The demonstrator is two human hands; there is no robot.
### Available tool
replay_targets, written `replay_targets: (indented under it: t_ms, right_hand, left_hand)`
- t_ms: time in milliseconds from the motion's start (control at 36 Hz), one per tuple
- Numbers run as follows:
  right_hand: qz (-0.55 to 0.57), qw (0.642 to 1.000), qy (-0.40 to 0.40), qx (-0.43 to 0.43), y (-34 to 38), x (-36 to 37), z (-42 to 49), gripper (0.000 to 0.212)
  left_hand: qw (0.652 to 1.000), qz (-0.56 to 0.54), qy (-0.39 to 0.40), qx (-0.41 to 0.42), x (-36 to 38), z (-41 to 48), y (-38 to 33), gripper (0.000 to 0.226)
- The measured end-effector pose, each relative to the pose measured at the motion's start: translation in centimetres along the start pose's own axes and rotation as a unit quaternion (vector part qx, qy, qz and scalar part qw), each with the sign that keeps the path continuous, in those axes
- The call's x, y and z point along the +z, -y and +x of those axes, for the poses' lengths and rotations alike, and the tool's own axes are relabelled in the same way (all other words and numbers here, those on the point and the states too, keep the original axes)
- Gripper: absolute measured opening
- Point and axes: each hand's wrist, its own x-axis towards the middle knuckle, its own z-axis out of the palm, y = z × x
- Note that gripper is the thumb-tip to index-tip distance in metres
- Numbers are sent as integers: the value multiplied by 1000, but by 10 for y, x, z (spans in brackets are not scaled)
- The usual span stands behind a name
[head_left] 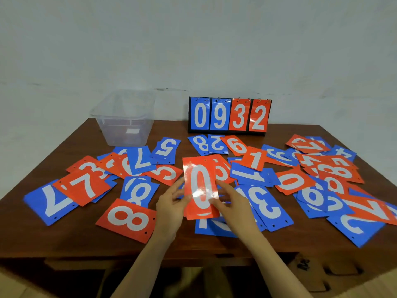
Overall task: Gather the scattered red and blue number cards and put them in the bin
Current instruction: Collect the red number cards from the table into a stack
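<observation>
I hold a red 0 card (200, 186) with both hands above the middle of the wooden table (86, 239), tilted up toward me so the zero reads upright. My left hand (171, 204) grips its left edge, thumb on the face and fingers curled behind. My right hand (233, 204) pinches the right edge the same way. I can see other red edges behind this card, so it may be the front of a small stack, but I cannot tell how many.

The clear plastic bin (120, 130) stands at the far left corner of the table, well apart from my hands. I cannot make out any cards in it.

The other number cards lie scattered and overlapping across the tabletop. On my left are a red 8 card (129, 220), a blue 8 card (139, 190), a red 7 card (83, 186) lying over a big blue 7 card (49, 203), and farther back a blue 5 card (166, 147). On my right are a blue 3 card (266, 205), a blue 1 card (251, 174), a red 1 card (254, 160) and a thick pile of mixed cards toward the right edge.

At the back, a flip scoreboard (229, 115) stands upright and shows 0 9 in blue, 3 2 in red
</observation>
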Motion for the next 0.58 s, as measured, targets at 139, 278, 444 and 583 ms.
replay_targets:
  t_ms: [139, 278, 444, 583]
  right_hand:
    - [-115, 993, -5, 26, 0, -2, 68, 50]
    - [-272, 957, 76, 73, 2, 11, 130, 50]
    - [-397, 907, 104, 96, 9, 23, 159, 38]
    - [-466, 874, 122, 70, 12, 30, 169, 24]
  left_hand:
    - [998, -10, -41, -48, -9, 46, -4, 52]
    - [998, 6, -33, -52, -8, 92, -7, 54]
    - [996, 27, -41, -78, -3, 125, -5, 54]
    - [995, 33, -50, -80, -4, 133, 0, 54]
